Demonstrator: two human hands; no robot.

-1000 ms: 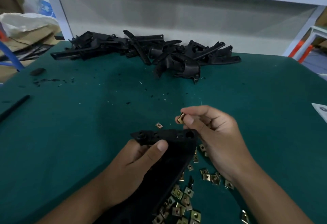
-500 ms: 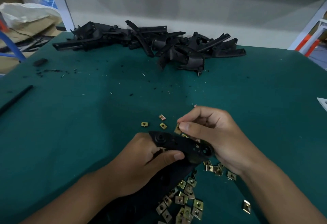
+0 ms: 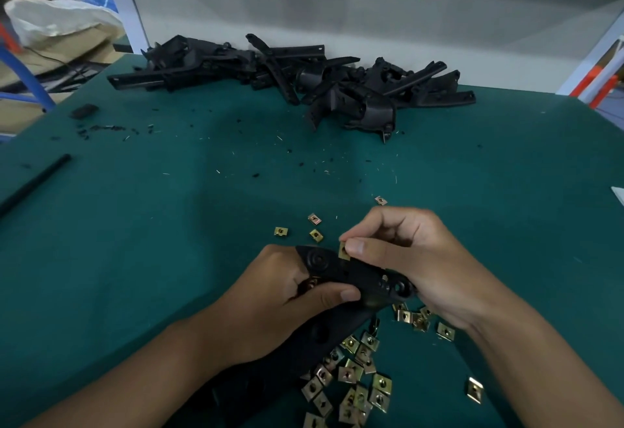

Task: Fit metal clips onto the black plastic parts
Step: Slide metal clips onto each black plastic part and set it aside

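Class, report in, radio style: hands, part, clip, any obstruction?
Left hand grips black part. Right hand pinches clip at part's top edge. Nothing blocking.

A factory assembly station: a green-covered table [image 3: 135, 258] strewn with plastic shavings [image 3: 108, 128], a heap of black plastic parts [image 3: 304, 73], loose metal clips [image 3: 354, 383]

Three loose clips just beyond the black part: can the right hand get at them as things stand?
Probably yes, once freed. The clips lie bare on the green mat, nothing over them, just past the black part. But the right hand is pinching a clip already.
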